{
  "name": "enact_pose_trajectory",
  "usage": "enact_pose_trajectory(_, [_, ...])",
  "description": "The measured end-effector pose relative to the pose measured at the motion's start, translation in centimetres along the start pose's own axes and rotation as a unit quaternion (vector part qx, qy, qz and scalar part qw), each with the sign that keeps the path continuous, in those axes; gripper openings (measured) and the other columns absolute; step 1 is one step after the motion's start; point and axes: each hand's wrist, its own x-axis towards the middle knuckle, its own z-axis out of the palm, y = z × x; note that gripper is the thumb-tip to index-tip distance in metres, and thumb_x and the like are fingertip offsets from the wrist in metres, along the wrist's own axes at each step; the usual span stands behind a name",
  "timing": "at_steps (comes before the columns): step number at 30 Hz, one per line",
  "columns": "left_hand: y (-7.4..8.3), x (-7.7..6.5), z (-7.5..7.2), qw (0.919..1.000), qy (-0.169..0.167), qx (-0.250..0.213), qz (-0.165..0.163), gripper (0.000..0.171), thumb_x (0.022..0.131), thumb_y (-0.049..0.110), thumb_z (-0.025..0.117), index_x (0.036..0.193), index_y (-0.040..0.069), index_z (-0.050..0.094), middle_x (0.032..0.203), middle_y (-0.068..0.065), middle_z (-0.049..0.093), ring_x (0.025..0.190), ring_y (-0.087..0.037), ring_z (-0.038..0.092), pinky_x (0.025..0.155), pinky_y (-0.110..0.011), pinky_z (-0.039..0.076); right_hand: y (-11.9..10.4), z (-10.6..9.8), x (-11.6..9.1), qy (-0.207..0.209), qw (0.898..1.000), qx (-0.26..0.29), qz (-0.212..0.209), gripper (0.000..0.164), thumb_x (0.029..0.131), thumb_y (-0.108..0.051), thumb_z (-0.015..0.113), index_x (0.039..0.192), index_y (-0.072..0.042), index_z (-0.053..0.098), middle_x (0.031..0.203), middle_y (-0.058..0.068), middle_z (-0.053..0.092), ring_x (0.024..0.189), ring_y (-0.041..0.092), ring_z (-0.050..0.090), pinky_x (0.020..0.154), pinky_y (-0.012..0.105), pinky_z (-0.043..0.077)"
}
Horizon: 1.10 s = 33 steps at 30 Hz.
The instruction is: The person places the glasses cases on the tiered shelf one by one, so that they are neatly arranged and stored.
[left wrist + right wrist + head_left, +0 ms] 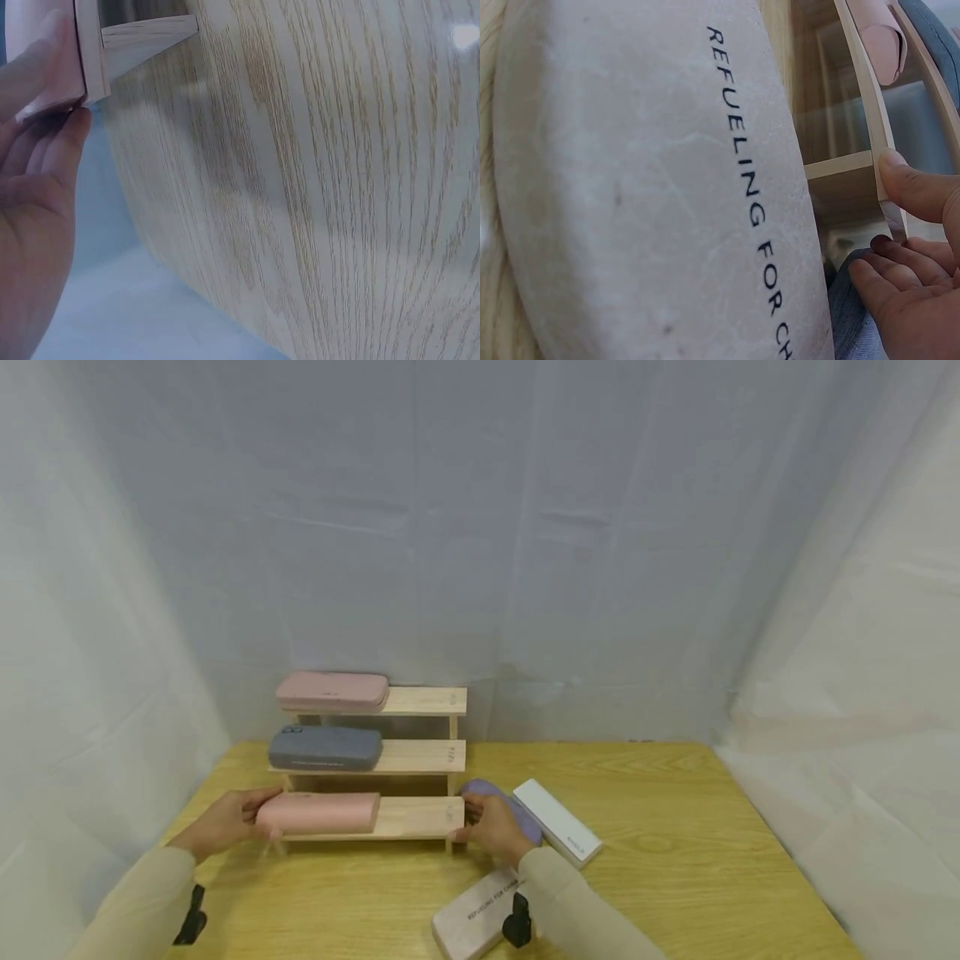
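A three-tier wooden rack (420, 817) stands on the table with a glasses case at the left of each tier. My left hand (228, 821) holds the left end of the smooth pink glasses case (322, 813) on the lowest tier. In the left wrist view its thumb lies over the case (64, 71), with fingertips at the rack's corner. At the other end, my right hand (491, 827) grips the lowest tier's right end. The right wrist view has its thumb on the board's edge (879, 124) and its fingers around the end.
A blue-grey case (326, 748) sits on the middle tier, a dusty-pink case (332, 690) on the top. Right of the rack lie a purple case (525, 820) and a white box (557, 822). A pale lettered case (474, 914) lies by the right forearm. White sheeting (480, 527) surrounds the table.
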Motion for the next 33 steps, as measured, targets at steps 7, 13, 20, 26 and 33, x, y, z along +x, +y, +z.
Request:
enact_pose_trajectory(7, [-0.3,0.1,-0.4,0.9996,-0.021,-0.016,-0.012,0.079,0.087,0.017,0.071,0.138,-0.023,0.026,0.138,-0.044,0.032,0.122,-0.055,0.041,0.088,-0.043,0.053,0.1,0.2,-0.1,-0.003,1.0,0.006,-0.008,0.069,0.076,0.004,0.078,0.134,0.017,0.043,0.134,0.03,0.05,0.123,0.042,0.05,0.1,0.047,0.045])
enact_pose_trajectory(13, [-0.4,-0.1,-0.5,0.9991,-0.027,-0.03,-0.012,0.077,0.087,0.013,0.071,0.139,-0.022,0.026,0.138,-0.044,0.031,0.123,-0.056,0.039,0.09,-0.042,0.052,0.1,0.2,-0.2,-0.004,1.0,0.008,-0.003,0.07,0.075,0.004,0.078,0.134,0.017,0.042,0.134,0.03,0.05,0.124,0.042,0.05,0.1,0.047,0.045])
enact_pose_trajectory(20, [-0.4,-0.2,-0.3,0.9988,-0.024,-0.036,-0.021,0.077,0.088,0.013,0.07,0.14,-0.021,0.025,0.138,-0.044,0.031,0.124,-0.056,0.039,0.09,-0.044,0.052,0.2,0.2,-0.2,-0.001,1.0,0.0,0.001,0.071,0.075,0.003,0.078,0.134,0.017,0.043,0.134,0.03,0.05,0.123,0.042,0.05,0.1,0.046,0.046])
enact_pose_trajectory(26, [-0.5,-0.2,-0.1,0.9989,-0.01,-0.036,-0.029,0.079,0.089,0.016,0.07,0.141,-0.019,0.024,0.14,-0.043,0.03,0.124,-0.055,0.04,0.09,-0.045,0.052,0.3,0.2,-0.1,0.001,1.0,-0.001,0.0,0.069,0.075,0.003,0.078,0.134,0.016,0.044,0.134,0.03,0.05,0.123,0.042,0.05,0.1,0.046,0.046])
enact_pose_trajectory(33, [-0.6,-0.6,0.8,0.998,0.051,-0.03,-0.021,0.079,0.087,0.015,0.071,0.141,-0.019,0.025,0.14,-0.042,0.03,0.124,-0.054,0.04,0.091,-0.041,0.052,0.0,0.0,-0.1,0.007,1.0,0.002,0.001,0.069,0.075,0.004,0.078,0.133,0.017,0.044,0.133,0.031,0.05,0.123,0.043,0.05,0.1,0.047,0.045])
